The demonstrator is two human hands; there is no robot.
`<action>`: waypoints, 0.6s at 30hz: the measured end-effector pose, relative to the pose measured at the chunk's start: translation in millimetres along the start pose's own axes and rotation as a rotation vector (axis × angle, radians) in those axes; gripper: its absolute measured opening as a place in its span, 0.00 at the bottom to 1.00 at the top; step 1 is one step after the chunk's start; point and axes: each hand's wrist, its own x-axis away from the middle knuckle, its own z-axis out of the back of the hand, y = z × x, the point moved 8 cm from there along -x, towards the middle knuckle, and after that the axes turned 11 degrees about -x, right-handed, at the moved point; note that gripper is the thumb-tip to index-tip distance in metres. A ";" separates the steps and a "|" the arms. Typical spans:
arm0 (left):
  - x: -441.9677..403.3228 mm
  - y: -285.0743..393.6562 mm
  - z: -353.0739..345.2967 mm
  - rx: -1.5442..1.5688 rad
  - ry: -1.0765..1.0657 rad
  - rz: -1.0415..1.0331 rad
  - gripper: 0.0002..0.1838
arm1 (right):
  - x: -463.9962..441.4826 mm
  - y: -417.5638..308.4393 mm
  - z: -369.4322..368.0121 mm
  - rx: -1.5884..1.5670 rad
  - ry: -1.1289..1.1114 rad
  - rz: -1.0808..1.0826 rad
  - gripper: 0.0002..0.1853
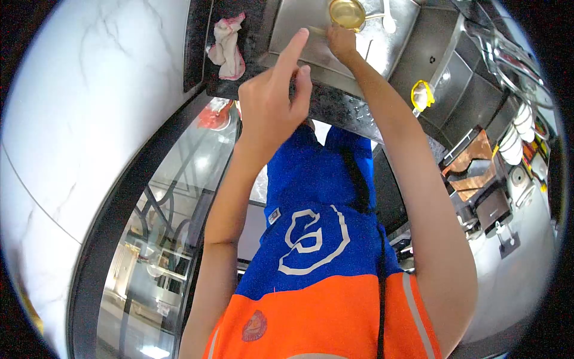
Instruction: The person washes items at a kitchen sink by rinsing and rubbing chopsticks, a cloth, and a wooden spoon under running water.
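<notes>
My right hand (342, 43) is closed over the sink, just below a round yellowish bowl (347, 14). Its fingers curl in, and what they grip is hidden. A thin pale edge shows to the left of those fingers, too unclear to name. My left hand (269, 99) is held up nearer the camera, its index finger stretched out and its thumb apart, with nothing seen in it. Beside the bowl lies a white spoon-like utensil (388, 21). All of this is around the metal sink (293, 27).
A white cloth with a red edge (227, 51) lies on the dark counter at left. A yellow-rimmed strainer (422, 96) is at the right of the sink. Farther right are a dish rack (508, 66) and a wooden board (475, 164). A glass-fronted cabinet (161, 209) stands below left.
</notes>
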 end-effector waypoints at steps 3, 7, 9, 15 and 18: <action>-1.7 -21.9 -24.7 0.061 -0.132 0.101 0.22 | 17.2 -5.0 36.9 0.008 0.376 0.117 0.08; -7.7 -48.9 -73.5 -0.043 -0.094 0.049 0.26 | 61.4 -15.6 122.7 -0.544 0.553 0.012 0.10; -20.1 -45.1 -99.8 0.064 -0.149 0.131 0.28 | 74.5 -11.0 124.4 -0.712 0.467 -0.151 0.09; -47.7 -11.6 -177.8 0.305 -0.459 0.196 0.25 | 93.5 -13.9 153.1 -0.801 0.615 -0.087 0.12; -61.3 -15.2 -197.1 0.235 -0.335 0.149 0.24 | 97.7 -0.4 159.1 -0.867 0.657 -0.112 0.13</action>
